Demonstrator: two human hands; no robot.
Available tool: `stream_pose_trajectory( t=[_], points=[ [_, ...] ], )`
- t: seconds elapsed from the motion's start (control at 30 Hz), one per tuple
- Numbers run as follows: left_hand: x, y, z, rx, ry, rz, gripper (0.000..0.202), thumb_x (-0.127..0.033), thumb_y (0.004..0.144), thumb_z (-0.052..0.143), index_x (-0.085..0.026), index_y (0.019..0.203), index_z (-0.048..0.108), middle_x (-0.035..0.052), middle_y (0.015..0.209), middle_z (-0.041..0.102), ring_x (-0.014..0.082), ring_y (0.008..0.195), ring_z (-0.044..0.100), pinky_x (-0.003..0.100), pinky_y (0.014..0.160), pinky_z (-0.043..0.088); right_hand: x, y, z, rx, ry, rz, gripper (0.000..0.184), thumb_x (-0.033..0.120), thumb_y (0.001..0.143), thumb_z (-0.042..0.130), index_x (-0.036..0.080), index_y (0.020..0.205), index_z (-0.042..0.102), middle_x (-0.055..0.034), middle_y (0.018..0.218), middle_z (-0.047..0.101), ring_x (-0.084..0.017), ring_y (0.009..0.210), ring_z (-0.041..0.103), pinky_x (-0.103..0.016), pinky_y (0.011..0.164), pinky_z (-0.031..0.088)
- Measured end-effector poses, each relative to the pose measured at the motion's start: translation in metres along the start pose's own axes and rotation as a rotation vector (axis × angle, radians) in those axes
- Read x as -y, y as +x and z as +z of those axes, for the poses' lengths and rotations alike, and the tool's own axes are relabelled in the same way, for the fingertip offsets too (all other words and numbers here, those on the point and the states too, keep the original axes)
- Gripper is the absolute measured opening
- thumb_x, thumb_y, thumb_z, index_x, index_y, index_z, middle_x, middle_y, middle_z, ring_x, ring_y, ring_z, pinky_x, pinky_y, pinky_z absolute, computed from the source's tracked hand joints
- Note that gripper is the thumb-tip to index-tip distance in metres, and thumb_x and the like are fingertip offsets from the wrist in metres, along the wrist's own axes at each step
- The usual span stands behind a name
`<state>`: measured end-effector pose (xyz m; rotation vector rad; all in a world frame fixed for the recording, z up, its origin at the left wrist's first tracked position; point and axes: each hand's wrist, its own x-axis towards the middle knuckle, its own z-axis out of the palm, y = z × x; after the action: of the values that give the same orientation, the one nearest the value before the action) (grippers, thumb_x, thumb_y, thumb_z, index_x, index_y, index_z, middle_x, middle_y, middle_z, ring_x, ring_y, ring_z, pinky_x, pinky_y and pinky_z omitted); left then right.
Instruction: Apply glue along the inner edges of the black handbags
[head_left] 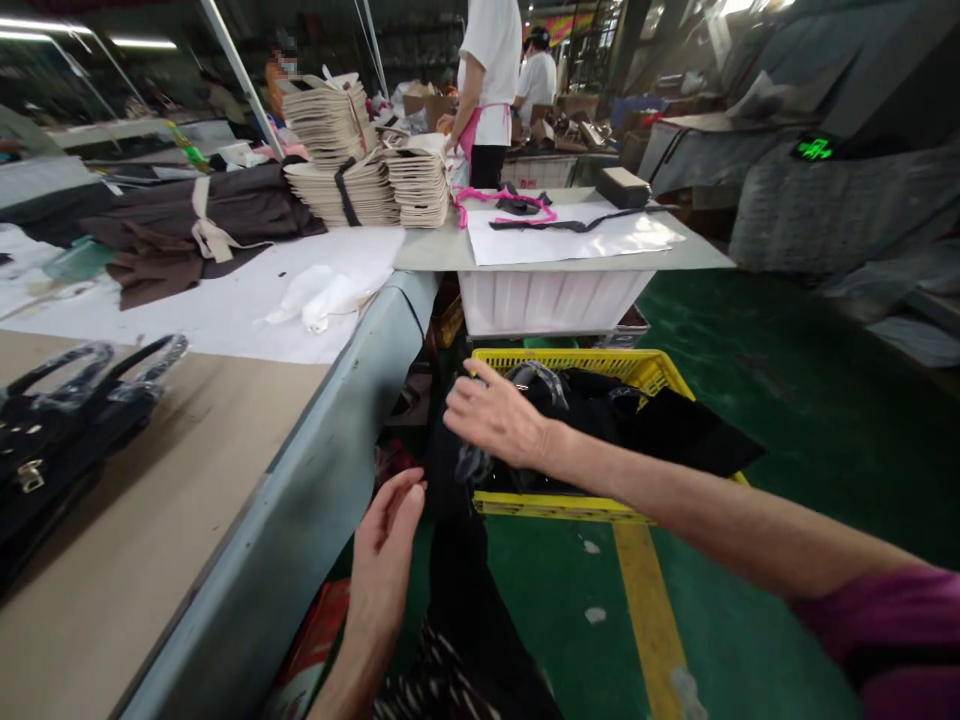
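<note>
My right hand (pixel 501 415) reaches over the near rim of a yellow crate (pixel 652 368) on the floor. Its fingers curl onto a black piece wrapped in clear plastic (pixel 472 462) at the crate's front left corner. The crate holds black bags (pixel 600 415), one with a plastic-wrapped handle. My left hand (pixel 386 545) hovers lower, just left of a black cloth (pixel 457 560) hanging down from the crate. Its fingers are stretched and together, and it holds nothing.
A black handbag (pixel 56 430) with wrapped handles lies on the brown worktable (pixel 172 500) at left. Stacks of beige bags (pixel 352 150) and dark fabric (pixel 217 215) sit farther back. A white bin (pixel 551 298) stands under a grey table. People work in the background. Green floor lies to the right.
</note>
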<state>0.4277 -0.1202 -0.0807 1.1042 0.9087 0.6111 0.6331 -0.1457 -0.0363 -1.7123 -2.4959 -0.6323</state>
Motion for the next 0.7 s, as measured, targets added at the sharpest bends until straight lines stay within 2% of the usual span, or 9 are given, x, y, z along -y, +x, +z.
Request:
stream_pose_trajectory(
  t=[0.07, 0.13, 0.2, 0.3, 0.4, 0.5, 0.6, 0.63, 0.7],
  points=[
    [-0.004, -0.013, 0.004, -0.01, 0.17, 0.101, 0.031, -0.041, 0.076, 0.066, -0.017, 0.095, 0.068, 0.0072, 0.107, 0.066, 0.0238, 0.108, 0.056, 0.031, 0.099, 0.039, -0.037, -0.001, -0.009, 0.041, -0.055, 0.07, 0.016, 0.002, 0.081, 0.05, 0.016, 0.077, 0.059, -0.0053, 0.075, 0.055, -0.024, 0.085, 0.046, -0.049, 0.101, 0.026],
    [-0.005, -0.027, 0.007, 0.098, 0.235, 0.178, 0.024, -0.04, 0.078, 0.064, -0.017, 0.085, 0.069, 0.0066, 0.1, 0.067, 0.0231, 0.103, 0.058, 0.027, 0.091, 0.044, -0.061, -0.005, -0.02, 0.071, -0.09, 0.155, 0.017, 0.0, 0.078, 0.05, 0.014, 0.078, 0.059, -0.0067, 0.075, 0.056, -0.024, 0.084, 0.046, -0.048, 0.1, 0.025],
    [-0.005, -0.037, 0.012, 0.233, 0.233, 0.205, 0.02, -0.036, 0.081, 0.061, -0.018, 0.08, 0.069, 0.0058, 0.093, 0.068, 0.0208, 0.094, 0.061, 0.024, 0.084, 0.046, -0.072, -0.008, -0.032, 0.094, -0.097, 0.253, 0.016, 0.0, 0.076, 0.049, 0.013, 0.076, 0.059, -0.0078, 0.073, 0.057, -0.024, 0.083, 0.048, -0.045, 0.095, 0.03],
    [-0.009, -0.043, 0.022, 0.397, 0.248, 0.19, 0.021, -0.035, 0.083, 0.058, -0.018, 0.078, 0.069, 0.0048, 0.082, 0.067, 0.0177, 0.081, 0.062, 0.022, 0.075, 0.048, -0.068, -0.008, -0.048, 0.113, -0.059, 0.437, 0.008, 0.006, 0.075, 0.053, 0.012, 0.076, 0.059, -0.0079, 0.07, 0.058, -0.024, 0.076, 0.052, -0.038, 0.077, 0.039],
    [-0.012, -0.039, 0.031, 0.47, 0.239, 0.089, 0.025, -0.039, 0.082, 0.059, -0.018, 0.085, 0.071, 0.0056, 0.083, 0.069, 0.0188, 0.082, 0.063, 0.023, 0.073, 0.049, -0.05, -0.003, -0.062, 0.116, 0.028, 0.618, 0.005, 0.017, 0.076, 0.057, 0.013, 0.08, 0.058, -0.0047, 0.065, 0.057, -0.021, 0.062, 0.053, -0.03, 0.06, 0.037],
    [-0.006, -0.03, 0.033, 0.383, 0.043, -0.031, 0.038, -0.047, 0.08, 0.059, -0.017, 0.101, 0.068, 0.009, 0.102, 0.069, 0.0237, 0.098, 0.061, 0.03, 0.089, 0.048, -0.021, 0.002, -0.075, 0.121, 0.136, 0.733, 0.008, 0.024, 0.08, 0.057, 0.016, 0.078, 0.057, -0.0009, 0.061, 0.056, -0.016, 0.055, 0.053, -0.024, 0.052, 0.033],
    [0.005, -0.02, 0.029, 0.287, -0.215, -0.033, 0.059, -0.061, 0.071, 0.063, -0.012, 0.103, 0.067, 0.0135, 0.107, 0.067, 0.0305, 0.106, 0.058, 0.04, 0.096, 0.045, 0.022, 0.001, -0.084, 0.142, 0.309, 0.823, 0.019, 0.036, 0.082, 0.059, 0.019, 0.075, 0.055, 0.0026, 0.059, 0.056, -0.012, 0.051, 0.053, -0.02, 0.045, 0.032],
    [0.008, -0.017, 0.026, 0.28, -0.269, -0.031, 0.063, -0.065, 0.068, 0.062, -0.011, 0.102, 0.067, 0.0138, 0.105, 0.067, 0.0321, 0.106, 0.058, 0.042, 0.096, 0.046, 0.039, 0.0, -0.083, 0.132, 0.527, 0.889, 0.021, 0.039, 0.081, 0.06, 0.019, 0.075, 0.056, 0.0024, 0.061, 0.057, -0.013, 0.053, 0.055, -0.02, 0.045, 0.033],
    [0.012, -0.011, 0.019, 0.267, -0.306, -0.035, 0.063, -0.066, 0.071, 0.057, -0.013, 0.103, 0.066, 0.0112, 0.101, 0.069, 0.032, 0.106, 0.058, 0.042, 0.095, 0.047, 0.074, -0.002, -0.074, 0.178, 0.929, 0.924, 0.024, 0.044, 0.08, 0.058, 0.02, 0.084, 0.06, 0.0008, 0.064, 0.06, -0.017, 0.059, 0.06, -0.021, 0.045, 0.037]
  ],
)
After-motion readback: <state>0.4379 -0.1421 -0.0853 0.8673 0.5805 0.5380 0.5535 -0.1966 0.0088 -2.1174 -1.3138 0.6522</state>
